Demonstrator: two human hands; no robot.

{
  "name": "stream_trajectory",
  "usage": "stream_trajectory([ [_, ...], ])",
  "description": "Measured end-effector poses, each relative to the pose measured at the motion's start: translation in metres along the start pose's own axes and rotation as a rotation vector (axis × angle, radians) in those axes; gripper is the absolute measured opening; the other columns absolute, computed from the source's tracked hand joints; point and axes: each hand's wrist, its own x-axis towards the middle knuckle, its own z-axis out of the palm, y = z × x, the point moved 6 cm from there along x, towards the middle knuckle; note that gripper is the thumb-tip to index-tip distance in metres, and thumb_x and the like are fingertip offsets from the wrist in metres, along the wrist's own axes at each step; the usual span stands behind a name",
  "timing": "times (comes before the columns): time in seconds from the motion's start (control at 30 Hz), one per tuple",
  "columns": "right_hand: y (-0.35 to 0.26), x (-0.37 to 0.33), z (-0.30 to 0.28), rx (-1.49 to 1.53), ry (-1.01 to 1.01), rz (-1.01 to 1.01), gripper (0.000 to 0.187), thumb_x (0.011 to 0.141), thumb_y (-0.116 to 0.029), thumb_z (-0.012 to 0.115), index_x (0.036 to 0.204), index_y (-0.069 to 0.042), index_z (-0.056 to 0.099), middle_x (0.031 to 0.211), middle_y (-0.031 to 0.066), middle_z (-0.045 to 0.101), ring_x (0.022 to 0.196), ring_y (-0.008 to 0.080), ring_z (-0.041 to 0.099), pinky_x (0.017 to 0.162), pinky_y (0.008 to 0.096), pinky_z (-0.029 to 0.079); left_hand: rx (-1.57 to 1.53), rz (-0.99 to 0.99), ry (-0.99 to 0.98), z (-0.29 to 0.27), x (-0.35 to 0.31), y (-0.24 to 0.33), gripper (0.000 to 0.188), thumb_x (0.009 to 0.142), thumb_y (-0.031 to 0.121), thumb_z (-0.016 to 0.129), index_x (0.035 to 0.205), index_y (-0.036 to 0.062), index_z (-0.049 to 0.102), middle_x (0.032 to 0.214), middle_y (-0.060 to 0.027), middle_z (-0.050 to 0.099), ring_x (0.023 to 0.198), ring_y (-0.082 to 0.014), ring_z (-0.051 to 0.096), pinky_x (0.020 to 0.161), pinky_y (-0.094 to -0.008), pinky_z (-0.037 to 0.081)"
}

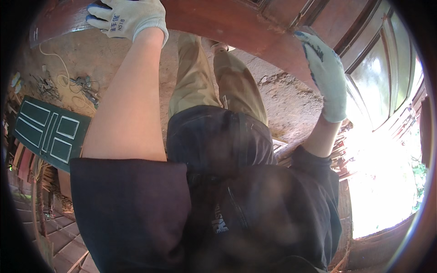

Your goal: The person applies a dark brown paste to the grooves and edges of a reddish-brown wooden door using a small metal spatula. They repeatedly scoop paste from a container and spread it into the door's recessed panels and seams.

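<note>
A large reddish-brown panelled wooden door (218, 22) spans the upper part of the view. At its upper left, my left hand (129, 18) in a white knit glove with blue-coated fingers lies over the wood, fingers apart. The top of that hand is cut off by the frame's edge. On the other side, my right hand (325, 75), in a matching glove, is raised beside the door's recessed panels (348, 22). Its fingers are extended toward the wood and lie close together; whether the fingertips press on it I cannot tell.
A dark green door with white-lined panels (50, 129) leans at the left. Cords and small tools (86, 86) lie on the dusty floor (118, 50). Stacked wood strips (341, 154) stand at the right by a bright opening (382, 182). Brown tiles (63, 236) show at lower left.
</note>
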Motion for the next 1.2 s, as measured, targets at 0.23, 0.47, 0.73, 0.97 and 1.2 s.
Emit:
stream_trajectory([
  [0.23,0.061,-0.006,-0.012,0.479,-0.035,-0.037,0.033,0.101,-0.022,0.059,0.129,-0.01,0.069,0.093,-0.0052,0.061,0.074,0.0039,0.048,0.062,0.0199,0.039,-0.098,-0.053,-0.267,0.011,0.001,-0.007,0.09,0.096,0.064,0.046,0.156,-0.0003,0.029,0.161,-0.0352,0.013,0.151,-0.0503,0.01,0.114,-0.0601,0.031],
  [0.47,0.096,-0.084,0.049,1.039,0.232,0.179,0.032,0.104,-0.025,0.059,0.131,-0.01,0.068,0.084,-0.003,0.063,0.058,0.0003,0.045,0.048,0.0164,0.033,-0.076,-0.167,-0.283,-0.008,0.006,0.004,0.08,0.096,0.06,0.05,0.156,0.0102,0.033,0.164,-0.0247,0.021,0.152,-0.0447,0.014,0.114,-0.0624,0.028],
  [0.73,0.113,-0.141,0.084,1.294,0.29,0.092,0.032,0.103,-0.018,0.059,0.131,-0.004,0.062,0.084,-0.0026,0.064,0.063,0.0006,0.046,0.055,0.017,0.035,-0.015,-0.156,-0.299,-0.018,0.008,0.011,0.082,0.098,0.065,0.042,0.158,0.0096,0.028,0.163,-0.0253,0.022,0.151,-0.0476,0.016,0.113,-0.0654,0.028],
  [0.97,0.137,-0.161,0.055,1.204,0.525,0.244,0.028,0.101,-0.015,0.058,0.125,-0.005,0.067,0.083,-0.0009,0.065,0.071,0.0045,0.054,0.061,0.0222,0.043,-0.06,0.121,-0.569,-0.025,0.015,-0.001,0.102,0.089,0.074,0.054,0.158,0.0056,0.024,0.158,-0.0309,0.027,0.147,-0.048,0.027,0.11,-0.0648,0.034],
  [1.2,0.13,-0.159,0.083,1.299,0.569,0.331,0.027,0.1,-0.014,0.059,0.125,-0.005,0.067,0.086,0.0017,0.066,0.073,0.0069,0.056,0.066,0.0249,0.047,-0.938,0.021,-0.395,-0.036,0.024,0.05,0.116,0.069,0.014,0.095,0.158,0.0052,0.02,0.156,-0.0224,0.033,0.137,-0.0344,0.045,0.11,-0.0584,0.047],
])
